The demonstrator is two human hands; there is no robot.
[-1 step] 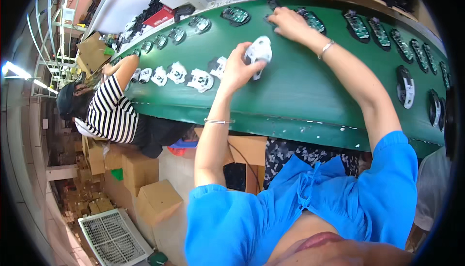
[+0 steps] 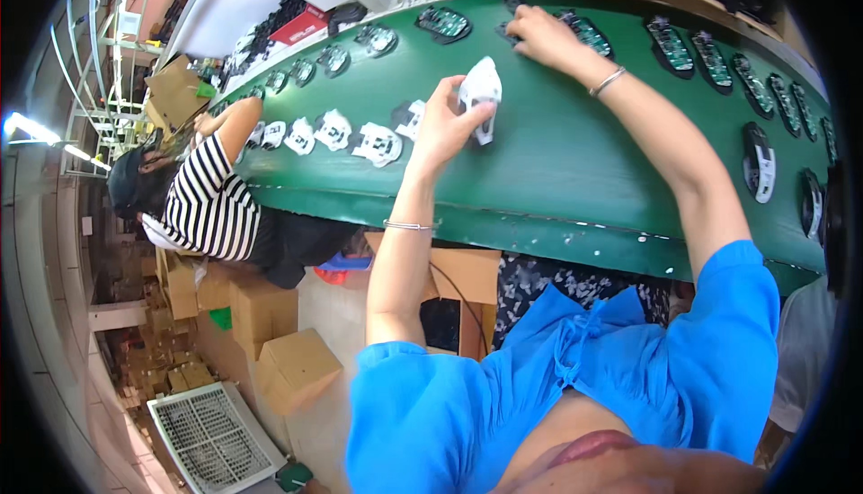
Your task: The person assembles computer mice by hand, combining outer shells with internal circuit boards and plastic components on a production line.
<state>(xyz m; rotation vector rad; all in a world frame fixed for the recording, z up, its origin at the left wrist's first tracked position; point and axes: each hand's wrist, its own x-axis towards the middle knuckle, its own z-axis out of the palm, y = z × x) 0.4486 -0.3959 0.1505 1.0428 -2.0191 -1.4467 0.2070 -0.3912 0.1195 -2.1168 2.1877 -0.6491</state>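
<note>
My left hand (image 2: 443,125) grips a white computer mouse shell (image 2: 484,89) above the green work surface, thumb on one side and fingers on the other. Toward the far edge, my right hand (image 2: 550,40) has its fingertips bent down onto a dark mouse part (image 2: 512,28), mostly covered by the fingers. Just beyond the right hand lies a mouse base with a green circuit board (image 2: 589,35). Left of my left hand, a white shell with a dark part (image 2: 409,120) lies on the surface, and another white shell (image 2: 377,144) sits beside it.
More bases with circuit boards (image 2: 670,49) line the far side of the green belt-like surface (image 2: 557,170). A black-and-white mouse body (image 2: 760,163) lies at right. A person in a striped shirt (image 2: 214,202) works at left. Cardboard boxes (image 2: 297,368) stand on the floor.
The white shell has tilted in my left hand and now shows more of its side. My right hand has shifted slightly, staying at the dark part.
</note>
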